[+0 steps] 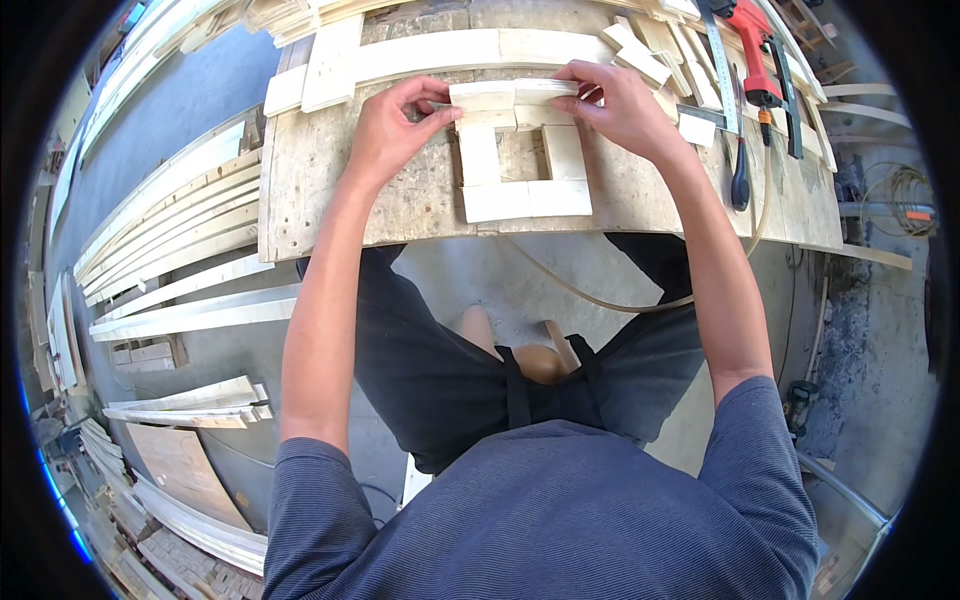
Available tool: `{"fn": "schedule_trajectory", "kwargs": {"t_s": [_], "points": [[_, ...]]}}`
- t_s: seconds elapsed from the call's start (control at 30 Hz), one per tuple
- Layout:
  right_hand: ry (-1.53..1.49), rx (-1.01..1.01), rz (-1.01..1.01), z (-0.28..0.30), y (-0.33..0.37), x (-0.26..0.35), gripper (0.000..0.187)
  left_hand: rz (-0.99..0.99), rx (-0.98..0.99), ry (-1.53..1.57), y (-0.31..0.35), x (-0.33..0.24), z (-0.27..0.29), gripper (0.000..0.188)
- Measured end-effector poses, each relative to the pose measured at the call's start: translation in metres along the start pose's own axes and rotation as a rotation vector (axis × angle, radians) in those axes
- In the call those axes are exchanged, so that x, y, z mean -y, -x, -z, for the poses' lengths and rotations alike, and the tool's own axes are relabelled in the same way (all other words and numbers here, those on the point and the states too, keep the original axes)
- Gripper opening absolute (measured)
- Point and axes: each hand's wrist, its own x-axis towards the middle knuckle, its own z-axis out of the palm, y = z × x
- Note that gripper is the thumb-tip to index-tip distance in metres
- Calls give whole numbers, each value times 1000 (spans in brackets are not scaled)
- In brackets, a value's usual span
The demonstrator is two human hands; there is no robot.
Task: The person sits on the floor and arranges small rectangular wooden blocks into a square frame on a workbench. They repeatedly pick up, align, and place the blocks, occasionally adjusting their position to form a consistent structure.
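Observation:
On the wooden workbench in front of me lies a small square frame of pale wood pieces, with a hollow in its middle. Two short wood blocks stand end to end along its far side. My left hand pinches the left wood block at its outer end, thumb on the near side. The outer end of the right wood block is between the thumb and fingers of my right hand. Where the two blocks meet, a thin seam shows. Their undersides are hidden.
Long boards and offcuts line the bench's far part. At the right are a red nail gun with a hose, a metal square and a dark-handled screwdriver. Stacked planks lie left of the bench.

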Motion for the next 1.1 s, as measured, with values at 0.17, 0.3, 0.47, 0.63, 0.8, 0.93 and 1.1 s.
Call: {"fn": "schedule_trajectory", "kwargs": {"t_s": [0.17,0.3,0.47,0.63,0.8,0.93,1.1], "points": [[-33,8,3,0,1,0,34,0,-3,28,1,-1,0,28],[-35,17,12,0,1,-2,33,25,17,30,0,0,1,31],[-33,19,-7,1,0,1,33,28,24,56,0,3,0,32],[-12,7,-14,0,1,2,35,28,29,37,1,1,1,32],[18,28,15,2,1,4,43,25,0,-15,1,-1,1,33],[-99,-116,-94,13,4,10,51,16,28,-1,3,-3,4,43],[244,-405,-139,51,3,-46,45,-28,23,154,-3,7,7,49]]}}
